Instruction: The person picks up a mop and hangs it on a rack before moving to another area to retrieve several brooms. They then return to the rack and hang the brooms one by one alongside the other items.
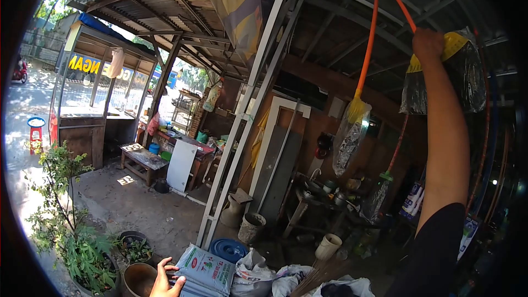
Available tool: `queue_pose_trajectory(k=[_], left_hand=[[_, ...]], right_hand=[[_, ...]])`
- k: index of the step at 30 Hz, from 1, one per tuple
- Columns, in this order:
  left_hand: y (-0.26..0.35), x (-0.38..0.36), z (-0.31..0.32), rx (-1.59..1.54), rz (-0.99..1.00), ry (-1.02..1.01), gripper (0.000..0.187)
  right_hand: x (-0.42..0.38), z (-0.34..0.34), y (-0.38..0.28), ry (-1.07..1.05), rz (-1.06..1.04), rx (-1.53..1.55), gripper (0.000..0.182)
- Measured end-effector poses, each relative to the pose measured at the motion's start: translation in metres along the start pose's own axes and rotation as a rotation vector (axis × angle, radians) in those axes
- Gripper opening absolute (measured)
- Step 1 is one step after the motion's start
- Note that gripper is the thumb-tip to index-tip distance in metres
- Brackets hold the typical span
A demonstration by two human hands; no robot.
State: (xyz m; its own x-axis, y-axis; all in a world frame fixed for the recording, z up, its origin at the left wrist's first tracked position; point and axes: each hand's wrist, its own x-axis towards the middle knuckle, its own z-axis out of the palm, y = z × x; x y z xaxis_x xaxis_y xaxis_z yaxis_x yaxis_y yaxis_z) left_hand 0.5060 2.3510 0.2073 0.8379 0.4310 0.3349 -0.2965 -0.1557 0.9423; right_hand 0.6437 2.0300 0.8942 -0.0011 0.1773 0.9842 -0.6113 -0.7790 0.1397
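**Raised right hand (428,49) gripped an orange-handled broom (404,6)**

High to the right of the grey metal post (262,60), the right hand was wrapped tightly around the broom's handle, just beside its yellow head (453,45) and clear plastic wrapping. The left hand (163,281) was low, left of the post's foot, with its fingers loosely spread; I could not tell whether it touched the grey printed bags (206,272) just beside it. A second broom (358,109) hung right of the post, between it and the right hand. A blue coil (228,250) lay by the post's foot, with white sacks (253,281) just in front. Well left of the post stood a low wooden bench (144,157) and, farther left, a roadside stall (82,151).
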Motion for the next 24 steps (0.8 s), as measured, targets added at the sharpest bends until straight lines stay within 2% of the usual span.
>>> queue_pose_trajectory(k=[14, 24], left_hand=[[0.003, -0.001, -0.004, -0.035, -0.007, 0.012, 0.063], [-0.004, 0.0, -0.005, -0.017, 0.014, 0.021, 0.061]], right_hand=[[0.005, -0.009, -0.002, 0.001, 0.02, -0.019, 0.019], [0.001, -0.022, 0.002, -0.076, -0.02, -0.084, 0.018]])
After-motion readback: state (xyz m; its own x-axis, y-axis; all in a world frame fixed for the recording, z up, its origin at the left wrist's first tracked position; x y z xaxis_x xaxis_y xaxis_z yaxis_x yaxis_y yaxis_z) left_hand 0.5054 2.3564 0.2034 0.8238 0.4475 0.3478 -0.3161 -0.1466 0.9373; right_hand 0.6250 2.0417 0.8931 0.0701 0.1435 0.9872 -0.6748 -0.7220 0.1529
